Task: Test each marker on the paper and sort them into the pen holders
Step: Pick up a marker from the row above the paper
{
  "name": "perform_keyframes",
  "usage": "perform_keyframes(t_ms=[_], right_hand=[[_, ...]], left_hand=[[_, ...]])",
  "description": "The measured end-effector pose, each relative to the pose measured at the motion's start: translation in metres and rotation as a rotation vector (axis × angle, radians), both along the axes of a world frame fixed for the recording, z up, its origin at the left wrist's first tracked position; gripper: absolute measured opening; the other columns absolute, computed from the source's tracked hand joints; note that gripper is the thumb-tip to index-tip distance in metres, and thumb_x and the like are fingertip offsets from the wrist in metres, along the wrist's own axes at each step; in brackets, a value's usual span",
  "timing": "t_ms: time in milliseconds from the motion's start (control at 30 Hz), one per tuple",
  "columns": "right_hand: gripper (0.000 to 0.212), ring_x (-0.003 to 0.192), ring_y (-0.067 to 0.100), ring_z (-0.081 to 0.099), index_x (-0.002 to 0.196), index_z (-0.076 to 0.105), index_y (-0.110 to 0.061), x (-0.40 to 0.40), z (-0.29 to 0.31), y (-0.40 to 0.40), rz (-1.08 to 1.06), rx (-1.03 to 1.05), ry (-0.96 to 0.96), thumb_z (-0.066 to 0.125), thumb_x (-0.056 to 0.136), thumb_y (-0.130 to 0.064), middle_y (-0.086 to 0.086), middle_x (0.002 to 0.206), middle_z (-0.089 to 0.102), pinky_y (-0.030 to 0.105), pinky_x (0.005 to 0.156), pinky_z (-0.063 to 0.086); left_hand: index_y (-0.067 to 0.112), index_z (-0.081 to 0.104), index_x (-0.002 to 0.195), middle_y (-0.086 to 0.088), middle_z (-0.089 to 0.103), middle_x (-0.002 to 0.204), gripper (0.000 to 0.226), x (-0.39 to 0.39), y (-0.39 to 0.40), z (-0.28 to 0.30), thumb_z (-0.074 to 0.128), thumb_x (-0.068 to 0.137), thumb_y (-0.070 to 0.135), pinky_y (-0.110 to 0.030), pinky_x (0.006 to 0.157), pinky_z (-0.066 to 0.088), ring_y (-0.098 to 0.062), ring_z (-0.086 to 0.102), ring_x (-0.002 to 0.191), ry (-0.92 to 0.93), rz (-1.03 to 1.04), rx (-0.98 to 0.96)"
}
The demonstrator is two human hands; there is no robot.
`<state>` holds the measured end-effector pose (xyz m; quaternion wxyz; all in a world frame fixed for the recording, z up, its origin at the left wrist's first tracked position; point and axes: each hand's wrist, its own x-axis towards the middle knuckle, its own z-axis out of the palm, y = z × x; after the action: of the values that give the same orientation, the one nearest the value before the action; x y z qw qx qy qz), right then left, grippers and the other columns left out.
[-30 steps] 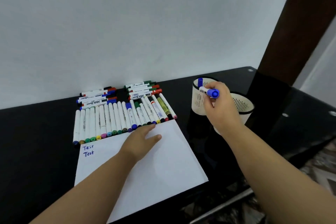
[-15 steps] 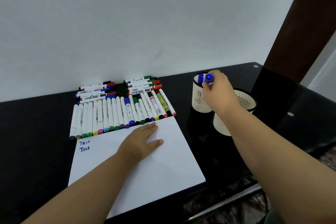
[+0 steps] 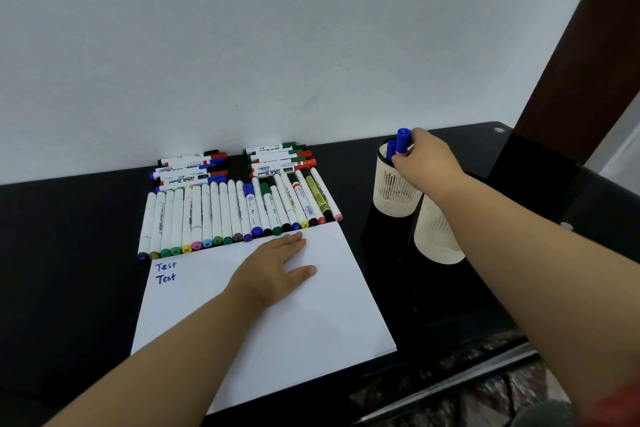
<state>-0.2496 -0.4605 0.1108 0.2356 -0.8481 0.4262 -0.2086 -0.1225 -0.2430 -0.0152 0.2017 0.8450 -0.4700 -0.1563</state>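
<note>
Black table (image 3: pixel 69 253), marker rows (image 3: pixel 239 211), paper (image 3: pixel 311 322)

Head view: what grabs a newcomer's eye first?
The row of markers fanned along the top edge of the white paper, with "Test" written twice in blue at its upper left. Then the right hand lowering a blue marker into the far pen holder, while the left hand rests flat on the paper.

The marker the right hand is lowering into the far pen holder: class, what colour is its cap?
Blue. The marker's cap shows best in the head view.
</note>
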Motion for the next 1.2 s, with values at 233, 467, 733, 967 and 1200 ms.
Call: perform_keyframes(t_ms=[233,467,733,967,1200], right_hand=[[0.026,0.083,0.018,0.054,0.114,0.052,-0.010,-0.001,0.003,-0.004,0.020,-0.003,0.118,0.054,0.091,-0.022,0.004,0.096,0.056,0.030,0.065,0.039],[0.019,0.093,0.023,0.061,0.105,0.063,-0.008,-0.002,0.009,0.000,0.041,-0.032,0.163,0.053,0.092,-0.019,0.009,0.103,0.065,0.033,0.076,0.048],[0.017,0.094,0.020,0.059,0.108,0.058,-0.014,-0.016,0.017,0.011,0.051,-0.036,0.005,0.052,0.094,-0.021,0.004,0.109,0.061,0.037,0.083,0.052],[0.016,0.093,0.017,0.057,0.105,0.060,-0.014,-0.013,0.019,0.040,0.177,-0.140,0.000,0.050,0.096,-0.023,0.000,0.101,0.061,0.030,0.080,0.046],[0.018,0.090,0.013,0.054,0.107,0.059,-0.015,0.018,0.005,0.051,0.294,-0.146,0.072,0.050,0.096,-0.024,-0.001,0.099,0.058,0.026,0.074,0.045]], left_hand=[[0.030,0.028,0.146,0.018,0.022,0.152,0.063,0.002,0.000,-0.004,0.050,0.090,0.051,-0.024,0.113,0.012,-0.003,0.017,0.140,-0.005,0.005,-0.018],[0.031,0.029,0.146,0.018,0.023,0.152,0.063,0.002,0.000,-0.004,0.051,0.090,0.050,-0.023,0.113,0.013,-0.003,0.018,0.140,-0.003,0.012,-0.016],[0.032,0.025,0.147,0.017,0.020,0.153,0.062,-0.002,0.001,0.002,0.047,0.092,0.051,-0.025,0.114,0.012,-0.004,0.016,0.140,-0.009,0.008,0.052],[0.029,0.032,0.145,0.010,0.026,0.153,0.057,-0.002,-0.003,0.021,0.047,0.093,0.048,-0.030,0.114,0.019,-0.009,0.023,0.140,0.041,0.031,0.077],[0.027,0.040,0.141,0.008,0.037,0.147,0.050,0.010,-0.002,0.030,0.050,0.094,0.041,-0.028,0.110,0.025,-0.010,0.032,0.135,0.023,0.086,-0.064]])
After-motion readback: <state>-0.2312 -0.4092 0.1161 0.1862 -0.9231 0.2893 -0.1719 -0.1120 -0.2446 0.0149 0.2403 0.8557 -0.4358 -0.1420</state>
